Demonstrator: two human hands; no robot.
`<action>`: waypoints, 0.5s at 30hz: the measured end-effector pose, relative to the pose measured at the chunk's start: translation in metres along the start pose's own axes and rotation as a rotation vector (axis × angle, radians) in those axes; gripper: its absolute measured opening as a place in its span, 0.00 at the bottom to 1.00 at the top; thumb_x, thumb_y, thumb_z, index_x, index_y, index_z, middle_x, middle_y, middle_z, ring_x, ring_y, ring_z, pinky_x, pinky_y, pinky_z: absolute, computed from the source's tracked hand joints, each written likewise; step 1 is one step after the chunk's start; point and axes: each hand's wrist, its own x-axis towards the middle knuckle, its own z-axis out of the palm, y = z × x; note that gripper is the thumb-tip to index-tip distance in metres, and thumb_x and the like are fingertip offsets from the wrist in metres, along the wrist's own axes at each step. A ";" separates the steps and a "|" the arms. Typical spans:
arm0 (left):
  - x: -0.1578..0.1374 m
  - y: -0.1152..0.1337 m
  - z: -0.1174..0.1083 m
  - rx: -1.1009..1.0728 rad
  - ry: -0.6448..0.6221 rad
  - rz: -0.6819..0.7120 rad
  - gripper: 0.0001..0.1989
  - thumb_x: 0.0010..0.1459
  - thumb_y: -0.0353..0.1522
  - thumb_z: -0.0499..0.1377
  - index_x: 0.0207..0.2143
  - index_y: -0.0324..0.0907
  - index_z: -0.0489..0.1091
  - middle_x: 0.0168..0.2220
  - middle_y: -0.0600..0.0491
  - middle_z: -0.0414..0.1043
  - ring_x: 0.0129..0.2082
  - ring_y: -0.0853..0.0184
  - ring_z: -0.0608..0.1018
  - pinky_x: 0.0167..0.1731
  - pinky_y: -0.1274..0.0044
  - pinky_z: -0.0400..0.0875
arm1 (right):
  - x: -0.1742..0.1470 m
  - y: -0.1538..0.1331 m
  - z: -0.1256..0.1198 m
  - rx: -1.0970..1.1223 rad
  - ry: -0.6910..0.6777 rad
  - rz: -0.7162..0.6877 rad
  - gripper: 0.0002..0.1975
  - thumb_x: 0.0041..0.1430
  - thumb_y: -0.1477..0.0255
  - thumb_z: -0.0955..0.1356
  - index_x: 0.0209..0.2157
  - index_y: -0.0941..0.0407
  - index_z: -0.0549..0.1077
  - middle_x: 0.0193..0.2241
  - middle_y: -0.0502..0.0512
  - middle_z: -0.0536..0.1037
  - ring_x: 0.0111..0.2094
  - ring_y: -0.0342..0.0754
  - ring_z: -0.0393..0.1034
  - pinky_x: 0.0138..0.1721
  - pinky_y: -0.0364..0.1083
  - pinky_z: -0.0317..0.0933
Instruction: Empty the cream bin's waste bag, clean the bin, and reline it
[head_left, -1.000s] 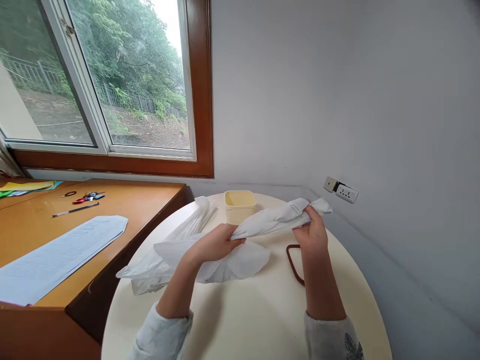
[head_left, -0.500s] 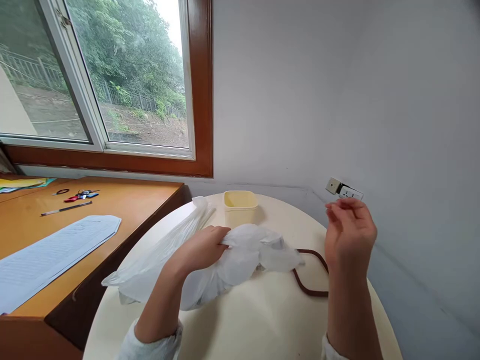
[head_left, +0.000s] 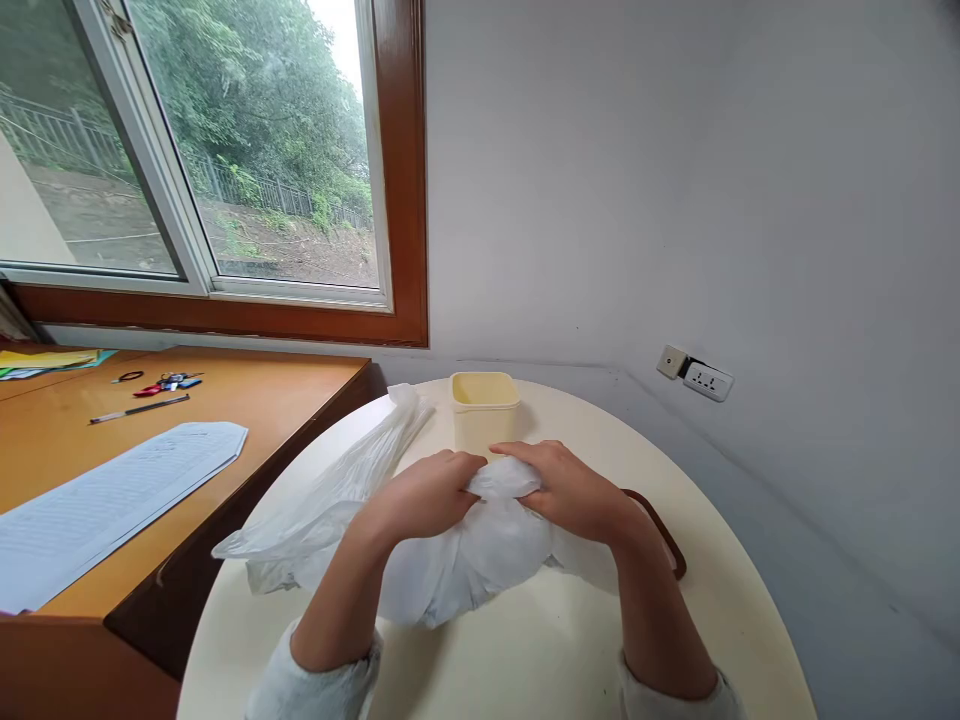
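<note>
Grip: bunched bag [head_left: 502,555] pinched from both sides, over table [head_left: 525,665]. Left hand [head_left: 431,493]: back uppermost, pointing right. Tub [head_left: 486,418]: beyond bag. Right hand [head_left: 574,490]: back uppermost, pointing left, top finger outstretched; lower fingers hidden, probably curled.

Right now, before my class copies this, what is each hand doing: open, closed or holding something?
Left hand: closed, holding the gathered white plastic bag.
Right hand: closed, holding the same bag.

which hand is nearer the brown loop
The right hand: the brown loop shows beside its forearm; the left hand grips the white plastic farther left.
</note>
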 end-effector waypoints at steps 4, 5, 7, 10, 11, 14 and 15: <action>0.001 -0.001 0.002 -0.014 -0.054 0.023 0.07 0.53 0.33 0.50 0.26 0.42 0.65 0.26 0.54 0.69 0.25 0.68 0.68 0.21 0.79 0.56 | -0.003 -0.001 -0.009 -0.043 0.007 -0.006 0.16 0.47 0.77 0.61 0.36 0.50 0.73 0.30 0.48 0.76 0.32 0.46 0.65 0.30 0.43 0.55; 0.001 -0.002 0.003 -0.019 -0.076 0.028 0.07 0.53 0.34 0.50 0.27 0.43 0.65 0.25 0.54 0.69 0.24 0.68 0.68 0.21 0.79 0.56 | -0.004 -0.001 -0.011 -0.057 0.008 0.008 0.14 0.47 0.78 0.60 0.33 0.51 0.73 0.28 0.47 0.75 0.29 0.45 0.65 0.28 0.42 0.53; 0.002 -0.003 0.004 -0.025 -0.110 0.029 0.08 0.53 0.35 0.51 0.25 0.42 0.64 0.23 0.55 0.67 0.21 0.69 0.66 0.19 0.79 0.55 | -0.005 0.000 -0.013 -0.101 0.020 0.047 0.12 0.45 0.79 0.59 0.27 0.53 0.72 0.24 0.47 0.73 0.25 0.43 0.63 0.25 0.41 0.50; 0.005 -0.006 0.005 -0.057 -0.132 0.037 0.07 0.52 0.34 0.53 0.23 0.42 0.63 0.21 0.56 0.64 0.19 0.71 0.64 0.18 0.79 0.53 | -0.005 0.005 -0.015 -0.180 0.070 0.090 0.10 0.44 0.79 0.59 0.21 0.55 0.69 0.23 0.48 0.72 0.25 0.43 0.62 0.25 0.41 0.49; 0.006 -0.007 0.006 -0.075 -0.142 0.044 0.06 0.51 0.34 0.53 0.23 0.42 0.63 0.21 0.56 0.64 0.20 0.70 0.64 0.18 0.79 0.54 | -0.005 0.007 -0.016 -0.196 0.101 0.095 0.09 0.44 0.79 0.59 0.21 0.55 0.69 0.24 0.48 0.72 0.26 0.43 0.62 0.27 0.41 0.50; 0.013 -0.010 0.010 -0.115 -0.181 0.052 0.05 0.48 0.35 0.56 0.26 0.43 0.65 0.24 0.56 0.67 0.23 0.68 0.68 0.20 0.79 0.57 | -0.004 0.010 -0.018 -0.194 0.215 0.105 0.09 0.45 0.78 0.59 0.24 0.54 0.69 0.29 0.50 0.72 0.29 0.44 0.63 0.29 0.42 0.52; 0.016 -0.012 0.012 -0.120 -0.193 0.054 0.06 0.48 0.35 0.57 0.28 0.43 0.66 0.25 0.56 0.68 0.25 0.67 0.70 0.22 0.79 0.59 | -0.004 0.010 -0.018 -0.183 0.250 0.112 0.09 0.44 0.78 0.59 0.24 0.54 0.69 0.30 0.50 0.72 0.30 0.44 0.63 0.29 0.42 0.52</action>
